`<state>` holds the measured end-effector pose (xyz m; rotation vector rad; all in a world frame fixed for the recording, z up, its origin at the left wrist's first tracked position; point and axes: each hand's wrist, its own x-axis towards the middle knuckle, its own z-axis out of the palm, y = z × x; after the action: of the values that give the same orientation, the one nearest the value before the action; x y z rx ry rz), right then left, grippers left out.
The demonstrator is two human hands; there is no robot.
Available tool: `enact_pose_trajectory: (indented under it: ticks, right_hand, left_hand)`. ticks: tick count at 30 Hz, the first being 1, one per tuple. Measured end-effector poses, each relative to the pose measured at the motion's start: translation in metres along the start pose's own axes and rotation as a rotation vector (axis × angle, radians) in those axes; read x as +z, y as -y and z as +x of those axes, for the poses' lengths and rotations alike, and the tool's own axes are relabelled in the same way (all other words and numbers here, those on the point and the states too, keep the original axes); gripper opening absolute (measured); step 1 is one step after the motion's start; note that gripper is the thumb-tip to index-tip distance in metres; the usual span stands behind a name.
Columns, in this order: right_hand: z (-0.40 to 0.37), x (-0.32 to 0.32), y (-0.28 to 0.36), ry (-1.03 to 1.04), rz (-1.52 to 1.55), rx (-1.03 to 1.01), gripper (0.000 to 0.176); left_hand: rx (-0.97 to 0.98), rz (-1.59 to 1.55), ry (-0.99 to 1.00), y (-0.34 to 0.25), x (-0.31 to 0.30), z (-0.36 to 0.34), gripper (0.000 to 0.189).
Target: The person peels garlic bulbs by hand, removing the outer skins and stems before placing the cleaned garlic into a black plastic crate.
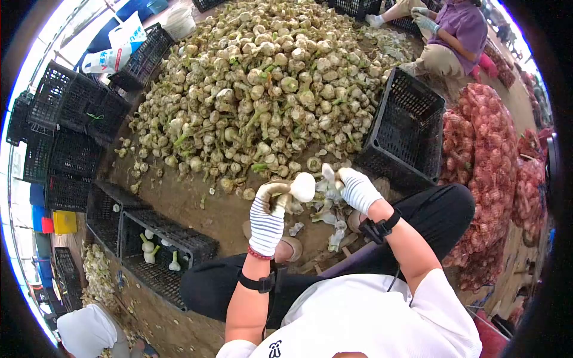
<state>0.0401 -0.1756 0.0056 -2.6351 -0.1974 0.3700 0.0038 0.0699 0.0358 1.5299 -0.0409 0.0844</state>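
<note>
My left hand [268,216], in a striped glove with soiled fingertips, holds a clean white garlic bulb [302,187] between thumb and fingers. Just right of the bulb is my right hand [358,190], in a matching glove, its fingers bent and closed. Whether a strip of peel is pinched in it is hard to make out. Below both hands, loose garlic skins [338,235] lie on the ground between my feet. In front rises a large heap of unpeeled garlic [268,89] with dirty skins and short stems.
A black crate [431,107] stands right of the heap, beside red net sacks [492,161] of garlic. At left, another black crate [206,241] holds several white bulbs. More crates [74,137] are stacked behind it. One person [459,36] sits at upper right, another [89,331] at lower left.
</note>
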Motion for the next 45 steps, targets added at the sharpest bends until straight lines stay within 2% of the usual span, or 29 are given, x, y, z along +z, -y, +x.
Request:
enact_pose_trajectory:
  ticks: [1,3,4,5,7,9,10,11,13,14,15,16,17,18,19,20,21,23,27,29,31,32,33,35,36,37,40,43,45]
  right_hand:
    - [-0.004,-0.002,-0.001,-0.002,0.0,-0.002,0.016]
    - [-0.015,-0.01,0.001,0.115,0.217,0.027,0.021]
    - [-0.021,-0.026,0.021,0.091,0.531,0.056,0.031]
    - [-0.021,-0.036,0.039,0.094,0.528,0.057,0.031]
    - [-0.02,-0.045,0.062,-0.105,0.538,-0.304,0.04]
    - [0.003,-0.017,0.052,-0.077,0.473,-0.383,0.042]
    - [0.017,-0.011,0.048,0.071,0.517,-0.258,0.038]
    - [0.03,0.003,0.037,0.106,0.576,-0.084,0.032]
    - [0.067,0.068,-0.022,0.001,0.378,-0.003,0.03]
    - [0.075,0.072,-0.026,0.121,0.395,0.212,0.029]
    - [0.083,0.094,-0.041,0.099,0.316,0.225,0.03]
    - [0.089,0.109,-0.046,0.158,0.259,0.228,0.031]
    - [0.096,0.123,-0.049,0.214,0.205,0.229,0.031]
    - [0.104,0.14,-0.052,0.245,0.064,0.155,0.035]
    - [0.113,0.159,-0.056,0.258,0.068,0.151,0.035]
    - [0.12,0.176,-0.06,0.265,-0.048,0.213,0.038]
    - [0.124,0.187,-0.062,0.272,-0.166,0.273,0.041]
    - [0.129,0.183,-0.055,0.346,-0.181,0.301,0.041]
    - [0.135,0.163,-0.039,0.487,-0.196,0.391,0.04]
    - [0.132,0.156,-0.044,0.439,-0.156,0.243,0.042]
    - [0.104,0.104,-0.025,0.222,-0.037,-0.108,0.031]
    - [0.096,0.083,-0.018,0.204,0.065,-0.211,0.029]
    - [0.087,0.062,-0.012,0.184,0.165,-0.316,0.026]
    - [0.068,0.018,0.009,0.128,0.191,-0.474,0.028]
    - [0.058,0.003,0.017,0.073,0.185,-0.55,0.027]
    - [0.048,-0.007,0.024,-0.001,0.115,-0.575,0.027]
    - [0.02,-0.034,0.037,-0.012,0.194,-0.481,0.026]
    - [0.003,-0.043,0.029,-0.133,0.372,-0.55,0.023]
    - [-0.006,-0.051,0.012,-0.272,0.286,-0.322,0.02]
  left_hand:
    - [0.003,0.001,-0.001,-0.001,-0.002,0.001,0.016]
    - [-0.009,0.024,0.001,0.0,-0.006,0.002,0.018]
    - [0.0,0.046,0.008,0.002,-0.006,0.002,0.019]
    - [-0.002,0.044,0.005,0.003,-0.005,0.003,0.019]
    - [-0.006,0.077,0.018,0.0,-0.001,0.004,0.018]
    - [0.031,0.215,-0.125,-0.015,-0.006,0.006,0.016]
    - [0.07,0.209,-0.256,-0.024,-0.015,0.011,0.015]
    - [0.077,0.317,-0.434,-0.045,-0.025,0.012,0.015]
    - [0.237,0.397,-0.728,-0.06,-0.066,0.011,0.019]
    - [0.24,0.474,-0.901,-0.061,-0.096,0.006,0.021]
    - [0.33,0.451,-1.035,-0.052,-0.135,0.001,0.022]
    - [0.289,0.382,-1.176,-0.059,-0.149,-0.003,0.023]
    - [0.359,0.535,-1.27,-0.061,-0.159,-0.006,0.025]
    - [0.356,0.474,-1.353,-0.058,-0.161,-0.003,0.026]
    - [0.354,0.411,-1.436,-0.054,-0.161,0.0,0.026]
    - [0.369,0.466,-1.321,-0.048,-0.156,0.004,0.029]
    - [0.28,0.592,-1.219,-0.047,-0.143,0.006,0.032]
    - [0.227,0.633,-0.945,-0.027,-0.124,0.016,0.033]
    - [-0.014,0.359,-0.625,0.001,-0.057,0.034,0.027]
    - [-0.192,0.199,-0.488,0.028,-0.042,0.033,0.029]
    - [-0.24,0.168,-0.264,0.072,-0.035,0.027,0.033]
    - [-0.478,0.014,-0.153,0.067,-0.028,0.029,0.045]
    - [-0.432,-0.019,-0.05,0.074,-0.022,0.027,0.064]
    - [-0.441,-0.021,0.109,0.076,-0.008,0.026,0.082]
    - [-0.389,-0.172,0.21,0.066,-0.004,0.027,0.09]
    - [-0.378,-0.106,0.29,0.058,0.001,0.029,0.09]
    - [-0.198,0.065,0.34,0.021,0.014,0.021,0.081]
    - [-0.076,0.256,0.291,-0.004,0.017,0.013,0.069]
    - [-0.072,0.15,0.166,-0.004,0.009,0.01,0.065]
